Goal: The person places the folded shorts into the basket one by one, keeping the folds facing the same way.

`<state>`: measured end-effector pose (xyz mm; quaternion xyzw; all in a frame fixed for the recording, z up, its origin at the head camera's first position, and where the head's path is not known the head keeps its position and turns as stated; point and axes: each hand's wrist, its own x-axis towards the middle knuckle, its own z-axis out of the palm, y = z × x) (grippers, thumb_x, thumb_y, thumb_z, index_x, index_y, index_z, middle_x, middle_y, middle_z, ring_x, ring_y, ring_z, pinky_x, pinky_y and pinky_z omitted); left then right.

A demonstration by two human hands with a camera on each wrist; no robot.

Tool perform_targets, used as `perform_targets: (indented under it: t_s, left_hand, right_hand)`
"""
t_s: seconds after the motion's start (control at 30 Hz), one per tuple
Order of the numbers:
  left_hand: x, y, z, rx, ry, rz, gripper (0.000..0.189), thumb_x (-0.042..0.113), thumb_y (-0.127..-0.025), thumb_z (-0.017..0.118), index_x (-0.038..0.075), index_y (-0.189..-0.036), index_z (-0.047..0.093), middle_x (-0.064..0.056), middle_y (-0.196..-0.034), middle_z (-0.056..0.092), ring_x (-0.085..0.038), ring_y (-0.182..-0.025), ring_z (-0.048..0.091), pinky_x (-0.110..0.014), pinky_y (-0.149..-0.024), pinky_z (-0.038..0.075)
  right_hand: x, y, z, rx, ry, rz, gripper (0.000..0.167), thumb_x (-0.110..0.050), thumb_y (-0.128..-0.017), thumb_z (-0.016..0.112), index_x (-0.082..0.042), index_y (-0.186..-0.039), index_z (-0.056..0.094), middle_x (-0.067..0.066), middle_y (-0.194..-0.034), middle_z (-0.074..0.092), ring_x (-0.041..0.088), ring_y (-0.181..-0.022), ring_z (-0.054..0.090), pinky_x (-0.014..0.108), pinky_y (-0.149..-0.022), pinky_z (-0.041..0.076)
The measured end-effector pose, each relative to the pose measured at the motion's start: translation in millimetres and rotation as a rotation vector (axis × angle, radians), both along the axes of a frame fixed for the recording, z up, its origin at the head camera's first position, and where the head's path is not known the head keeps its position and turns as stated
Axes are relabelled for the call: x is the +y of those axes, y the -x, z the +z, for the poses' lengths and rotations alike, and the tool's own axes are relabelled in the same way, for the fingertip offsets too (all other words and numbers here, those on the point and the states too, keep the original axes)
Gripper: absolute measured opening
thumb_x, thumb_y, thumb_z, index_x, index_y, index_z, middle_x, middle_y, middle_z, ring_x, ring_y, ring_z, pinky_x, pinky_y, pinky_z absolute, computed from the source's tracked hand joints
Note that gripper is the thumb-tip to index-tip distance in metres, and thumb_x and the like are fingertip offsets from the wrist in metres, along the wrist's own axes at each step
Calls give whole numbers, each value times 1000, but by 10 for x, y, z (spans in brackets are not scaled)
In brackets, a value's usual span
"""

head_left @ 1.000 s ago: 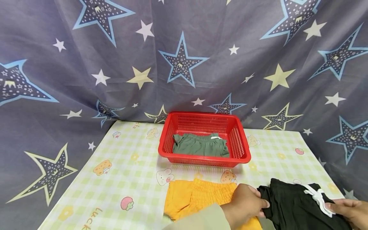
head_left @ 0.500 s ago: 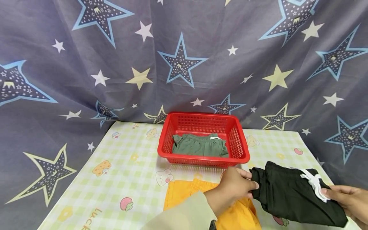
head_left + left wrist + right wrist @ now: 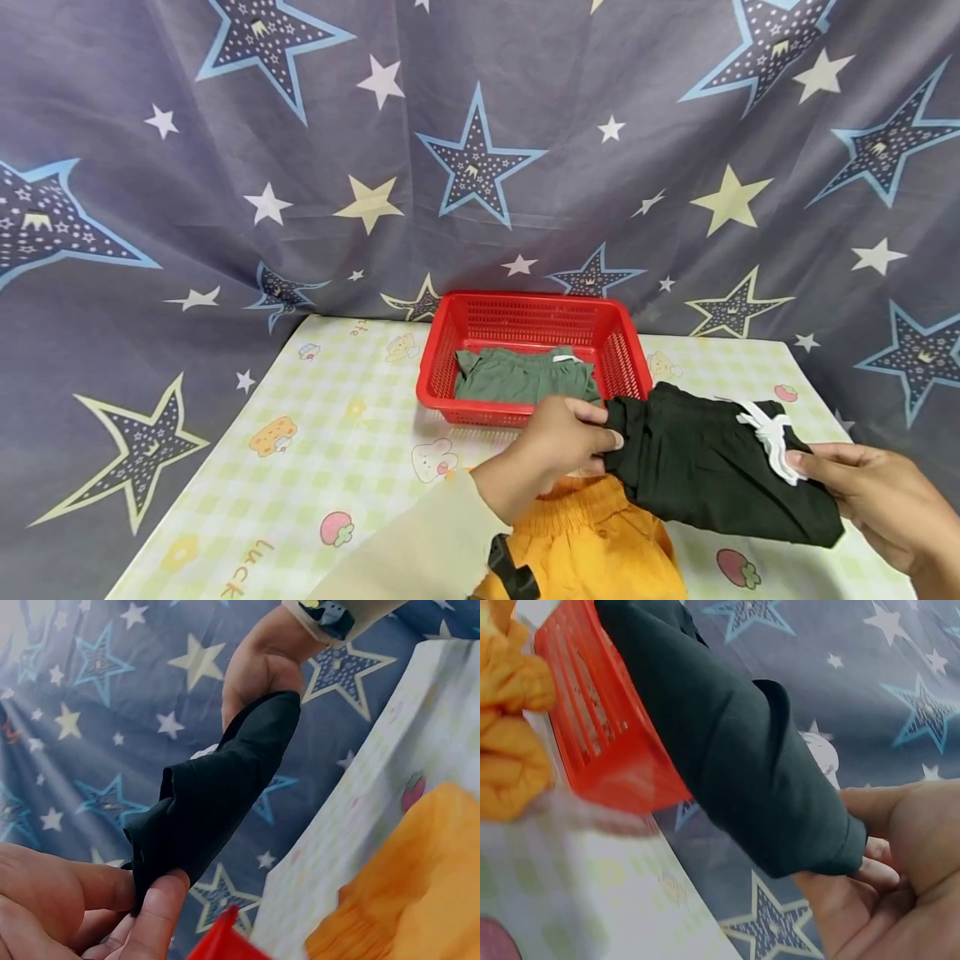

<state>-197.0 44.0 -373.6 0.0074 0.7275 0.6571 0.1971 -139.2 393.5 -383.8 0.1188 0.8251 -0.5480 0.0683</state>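
Folded black shorts with a white drawstring are held up between both hands in the head view. My left hand pinches their left end, thumb on top, close to the front right corner of the red basket. The right end is gripped by my right hand, its thumb beside the drawstring. In the left wrist view the shorts stretch from one hand to the other. Fingers and thumb of the right hand clasp the cloth edge in the right wrist view.
Green shorts lie inside the basket, at the back of the table with its checked cover. Yellow shorts lie at the front, partly under the left forearm. A star-print curtain hangs behind and at the sides.
Both hands have lifted the black shorts and carried them left and away from the body, toward the basket. The yellow shorts' waistband has shifted and bunched under the left arm.
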Motion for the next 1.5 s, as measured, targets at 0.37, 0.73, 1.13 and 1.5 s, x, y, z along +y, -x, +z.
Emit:
perform_targets:
  t_s: [0.37,0.73,1.13,1.5]
  left_hand:
    - [-484,241,94,74,40,8,31,5,-87,81,0,-115,71,-12,-105,68,-25,-76,74,-36,-72,62]
    - [-918,452,174,106,127,44,36,6,-88,80,-1,-122,70,-16,-110,68,-25,-79,74,-37,-71,63]
    - [-1212,707,83,95,140,151,33,-3,-90,74,-5,-122,68,-20,-116,65,-24,-83,72,-35,-73,62]
    - [-1343,943,53,120,196,213,27,-1,-93,70,-4,-120,68,-20,-116,64,-20,-78,68,-29,-68,60]
  right_hand:
    - [-496,256,166,87,100,63,11,-21,-100,70,-11,-99,77,-7,-95,72,12,-81,70,31,-71,60]
    - [-1018,571,200,144,153,70,39,-19,-96,75,12,-118,65,-3,-96,71,8,-82,69,29,-73,61]
    - [-1460,914,123,103,160,64,55,-21,-96,75,16,-132,56,7,-110,67,6,-84,68,26,-77,60]
    - [-1719,1255,110,93,109,5,49,-23,-93,77,9,-128,64,5,-101,68,7,-73,64,24,-67,57]
